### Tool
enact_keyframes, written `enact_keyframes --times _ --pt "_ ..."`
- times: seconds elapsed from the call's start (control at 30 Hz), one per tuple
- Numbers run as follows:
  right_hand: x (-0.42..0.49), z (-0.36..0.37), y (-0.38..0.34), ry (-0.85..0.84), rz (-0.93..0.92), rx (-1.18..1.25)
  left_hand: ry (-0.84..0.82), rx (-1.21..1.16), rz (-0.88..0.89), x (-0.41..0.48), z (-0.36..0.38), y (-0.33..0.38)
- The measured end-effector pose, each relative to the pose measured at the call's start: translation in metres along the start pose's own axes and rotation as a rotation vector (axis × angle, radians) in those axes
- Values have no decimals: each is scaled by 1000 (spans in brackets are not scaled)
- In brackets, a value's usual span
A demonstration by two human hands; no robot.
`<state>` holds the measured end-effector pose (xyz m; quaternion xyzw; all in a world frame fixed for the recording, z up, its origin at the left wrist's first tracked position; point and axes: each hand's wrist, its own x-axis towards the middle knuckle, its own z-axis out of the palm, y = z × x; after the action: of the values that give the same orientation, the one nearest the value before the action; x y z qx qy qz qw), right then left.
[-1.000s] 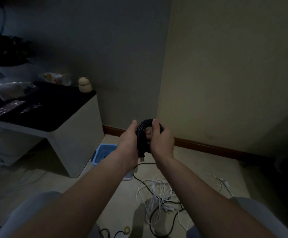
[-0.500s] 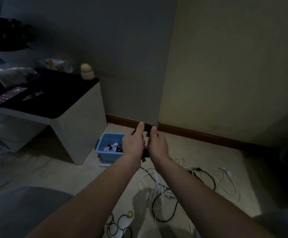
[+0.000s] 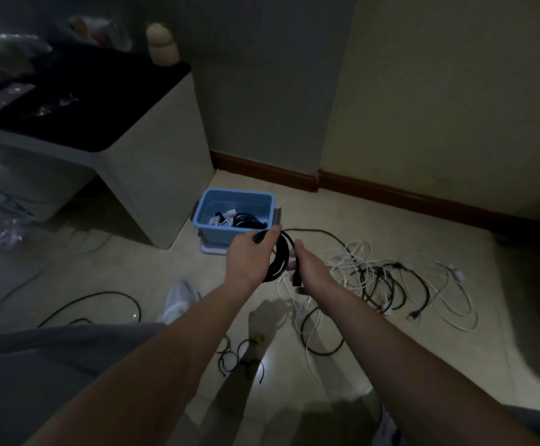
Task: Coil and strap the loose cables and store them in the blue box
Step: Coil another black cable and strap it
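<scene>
My left hand (image 3: pixel 249 257) grips a coiled black cable (image 3: pixel 279 259), fingers curled over the top of the loops. My right hand (image 3: pixel 310 268) holds the same coil from its right side, and a black plug end hangs below the palm. The coil hovers just in front of the blue box (image 3: pixel 226 235), which stands on the floor with black and white coiled cables inside. A tangle of loose white and black cables (image 3: pixel 387 281) lies on the floor to the right of my hands.
A white side table (image 3: pixel 152 162) with a dark top stands left of the box, with a phone and bags on it. More black cable (image 3: pixel 101 300) and small black straps (image 3: pixel 242 355) lie on the floor near my legs. Walls and a brown skirting board run behind.
My hands have lowered with the black coil toward the floor, close to the blue box. The view has tipped downward, showing more of the floor cables.
</scene>
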<state>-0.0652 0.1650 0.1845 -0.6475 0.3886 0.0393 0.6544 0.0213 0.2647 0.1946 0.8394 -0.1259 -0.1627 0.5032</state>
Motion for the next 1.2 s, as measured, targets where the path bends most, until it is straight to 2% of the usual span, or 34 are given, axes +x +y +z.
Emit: enact_keyframes --times 0.13,0.23,0.3,0.53,0.67,0.77,1.0,1.1,1.2 --pt "24 8 36 6 1 -69 -48 162 18 7 -2 -39" --pt "45 14 68 34 -31 -246 -91 282 29 13 -3 -62" --pt "59 20 97 27 21 -329 -111 359 24 16 -5 -77" --pt "85 47 170 -265 8 -713 -164 492 -2 46 -6 -121" --pt "95 70 190 -366 -1 -873 -171 517 -23 64 -2 -136" --pt "104 80 199 -379 32 -869 -167 528 -43 77 5 -143" --pt "111 82 214 -282 50 -821 -185 541 -59 92 14 -149" --pt "108 72 199 -225 70 -702 -174 518 -47 95 13 -139" --pt "104 53 171 -166 -7 -560 -145 450 -18 93 10 -117"
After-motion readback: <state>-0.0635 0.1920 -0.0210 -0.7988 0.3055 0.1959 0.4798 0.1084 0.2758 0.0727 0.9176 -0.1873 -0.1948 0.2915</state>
